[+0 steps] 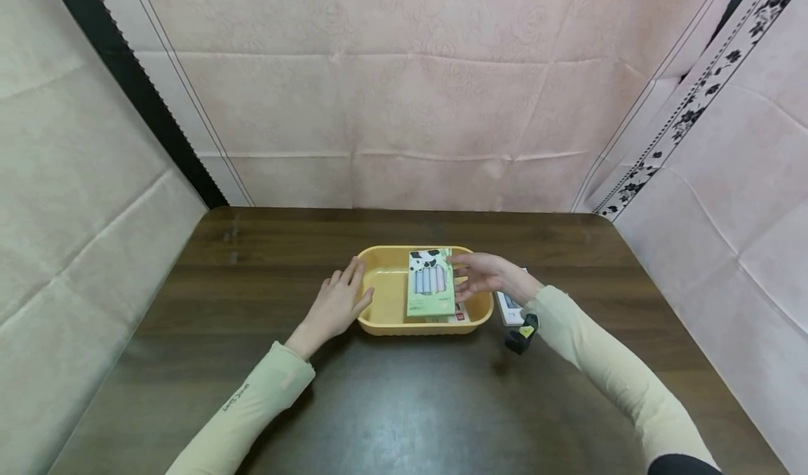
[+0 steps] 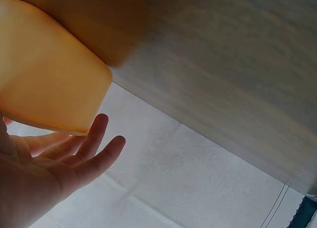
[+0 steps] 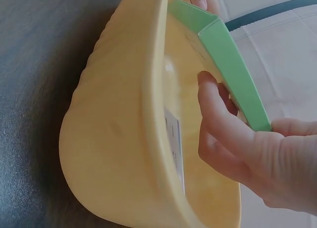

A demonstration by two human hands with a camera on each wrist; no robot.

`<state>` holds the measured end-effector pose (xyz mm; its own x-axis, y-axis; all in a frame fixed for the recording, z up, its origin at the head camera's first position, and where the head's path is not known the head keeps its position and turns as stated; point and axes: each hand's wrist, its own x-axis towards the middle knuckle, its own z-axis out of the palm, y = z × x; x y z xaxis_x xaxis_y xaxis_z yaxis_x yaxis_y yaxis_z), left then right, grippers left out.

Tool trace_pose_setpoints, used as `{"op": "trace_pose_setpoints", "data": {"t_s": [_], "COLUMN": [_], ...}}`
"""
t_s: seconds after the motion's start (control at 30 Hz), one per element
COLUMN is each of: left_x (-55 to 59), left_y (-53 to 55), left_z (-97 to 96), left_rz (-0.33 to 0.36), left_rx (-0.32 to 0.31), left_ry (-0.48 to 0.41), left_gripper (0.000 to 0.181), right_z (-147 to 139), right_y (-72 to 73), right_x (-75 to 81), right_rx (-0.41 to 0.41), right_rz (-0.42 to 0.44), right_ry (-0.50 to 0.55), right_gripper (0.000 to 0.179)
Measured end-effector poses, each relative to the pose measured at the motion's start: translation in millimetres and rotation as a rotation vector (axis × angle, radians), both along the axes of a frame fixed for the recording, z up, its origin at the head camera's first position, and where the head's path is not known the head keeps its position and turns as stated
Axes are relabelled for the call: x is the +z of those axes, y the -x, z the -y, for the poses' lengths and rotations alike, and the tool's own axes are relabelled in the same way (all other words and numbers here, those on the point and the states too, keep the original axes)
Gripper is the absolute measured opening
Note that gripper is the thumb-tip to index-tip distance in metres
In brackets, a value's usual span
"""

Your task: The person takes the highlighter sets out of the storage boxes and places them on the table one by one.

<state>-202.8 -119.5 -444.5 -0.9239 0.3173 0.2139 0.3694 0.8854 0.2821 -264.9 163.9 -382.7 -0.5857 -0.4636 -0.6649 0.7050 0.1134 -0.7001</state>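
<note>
A green cardboard box [image 1: 431, 283] with a cow-spot pattern and pastel sticks pictured on its front is over the yellow plastic basket [image 1: 385, 329]. My right hand [image 1: 482, 274] pinches the box by its right edge; in the right wrist view, the thumb and the fingers [image 3: 218, 114] lie on opposite faces of it. Under the box, a small white item [image 1: 461, 313] with a red mark lies in the basket, mostly hidden. At the basket's left rim, my left hand [image 1: 339, 297] rests with its fingers relaxed and fairly straight.
To the right of the basket, a white and blue flat box [image 1: 510, 310] lies on the brown wooden table [image 1: 404, 405], partly covered by the right wrist. Pale cloth sheets [image 1: 404, 110] hang behind the table and along both sides.
</note>
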Motion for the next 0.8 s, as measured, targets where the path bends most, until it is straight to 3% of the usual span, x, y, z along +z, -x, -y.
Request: {"op": "trace_pose_setpoints", "data": {"t_s": [0.3, 0.6, 0.8], "left_x": [-0.2, -0.2, 0.1], "left_y": [0.7, 0.8, 1.2], "left_z": [-0.3, 0.0, -0.2], "left_rz": [-0.004, 0.001, 0.0], "left_rx": [-0.003, -0.008, -0.004], "left_ry": [0.009, 0.01, 0.017], "left_gripper": [0.059, 0.059, 0.059], "right_z": [-6, -11, -14], "right_y": [0.2, -1.4, -0.4], "right_x": [2.4, 2.1, 2.4], "right_rx": [0.014, 0.015, 0.011], "right_rz": [-0.02, -0.077, -0.108], "right_ry": [0.037, 0.068, 0.09], "right_gripper": [0.047, 0.023, 0.021]}}
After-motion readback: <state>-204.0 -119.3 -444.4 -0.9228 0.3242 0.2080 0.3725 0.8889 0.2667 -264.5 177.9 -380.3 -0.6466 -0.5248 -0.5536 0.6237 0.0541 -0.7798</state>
